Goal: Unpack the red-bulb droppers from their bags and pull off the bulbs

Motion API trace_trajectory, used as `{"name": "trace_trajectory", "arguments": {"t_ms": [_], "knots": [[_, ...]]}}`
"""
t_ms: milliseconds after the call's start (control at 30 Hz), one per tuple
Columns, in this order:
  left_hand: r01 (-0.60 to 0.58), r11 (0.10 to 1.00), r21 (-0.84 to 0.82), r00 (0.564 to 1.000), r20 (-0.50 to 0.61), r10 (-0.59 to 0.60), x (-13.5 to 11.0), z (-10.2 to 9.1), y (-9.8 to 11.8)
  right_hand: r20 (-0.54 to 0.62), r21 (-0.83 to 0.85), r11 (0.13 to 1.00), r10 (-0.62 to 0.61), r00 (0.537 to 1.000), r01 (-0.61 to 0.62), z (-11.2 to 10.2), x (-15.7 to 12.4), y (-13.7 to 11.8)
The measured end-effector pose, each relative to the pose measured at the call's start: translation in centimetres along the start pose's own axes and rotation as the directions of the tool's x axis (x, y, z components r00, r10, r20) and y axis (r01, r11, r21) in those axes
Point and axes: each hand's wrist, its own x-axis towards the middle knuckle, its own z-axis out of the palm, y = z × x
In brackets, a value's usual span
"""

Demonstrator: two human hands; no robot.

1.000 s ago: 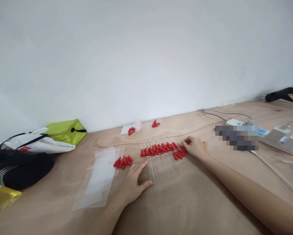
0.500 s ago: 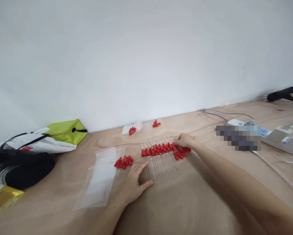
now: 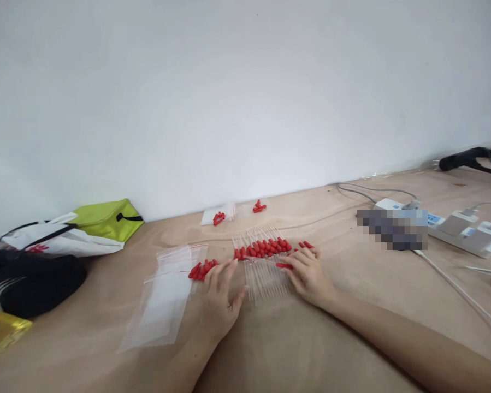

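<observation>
A row of clear thin tubes (image 3: pixel 261 275) lies on the brown table (image 3: pixel 311 349), with a band of red caps (image 3: pixel 264 248) across them. My right hand (image 3: pixel 308 275) rests at the row's right end, its fingertips closed on one red cap (image 3: pixel 284 266). My left hand (image 3: pixel 220 297) lies flat with fingers apart, just left of the tubes, its fingertips near a small pile of loose red caps (image 3: pixel 202 269). Clear zip bags (image 3: pixel 167 292) lie to the left of that hand.
Two more small bags with red caps (image 3: pixel 218 218) sit by the wall. A green pouch (image 3: pixel 106 218), a white bag (image 3: pixel 44 240) and a black bag (image 3: pixel 32 284) fill the left. Power strips (image 3: pixel 458 232) and cables (image 3: pixel 454 284) lie at the right.
My right hand drew back from the far right end of the cap row toward me and now pinches one red cap. My left hand slid slightly forward and flattened.
</observation>
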Motion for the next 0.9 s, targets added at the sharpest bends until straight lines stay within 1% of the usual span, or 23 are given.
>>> {"name": "trace_trajectory", "arguments": {"t_ms": [67,133,233,367,467,667,900], "knots": [[-0.115,0.99,0.08,0.993,-0.018,0.117,0.1,0.1,0.6,-0.009,0.01,0.995,-0.1,0.995,0.1,0.2,-0.5,-0.8],[-0.198,0.973,0.122,0.979,-0.015,0.202,0.4,0.1,1.4,-0.006,0.031,0.985,-0.17,0.985,0.17,0.3,-0.5,-1.4],[-0.253,0.963,0.094,0.966,-0.026,0.257,0.6,0.0,2.3,-0.015,0.056,0.967,-0.247,0.969,0.248,0.4,-0.4,-2.0],[-0.237,0.971,0.029,0.971,0.02,0.236,0.5,-0.1,2.7,-0.028,0.064,0.951,-0.302,0.953,0.303,0.8,-0.6,-2.3],[-0.219,0.976,0.011,0.975,0.043,0.218,0.3,-0.2,2.6,0.008,0.041,0.953,-0.299,0.954,0.299,1.0,-0.9,-2.2],[-0.22,0.975,-0.014,0.973,0.069,0.22,0.3,-0.6,2.7,0.075,0.028,0.953,-0.303,0.95,0.302,0.8,-1.0,-2.2],[-0.218,0.974,-0.06,0.975,0.021,0.219,-0.1,0.0,2.6,0.117,0.06,0.947,-0.322,0.939,0.317,0.6,-1.0,-2.2]]}}
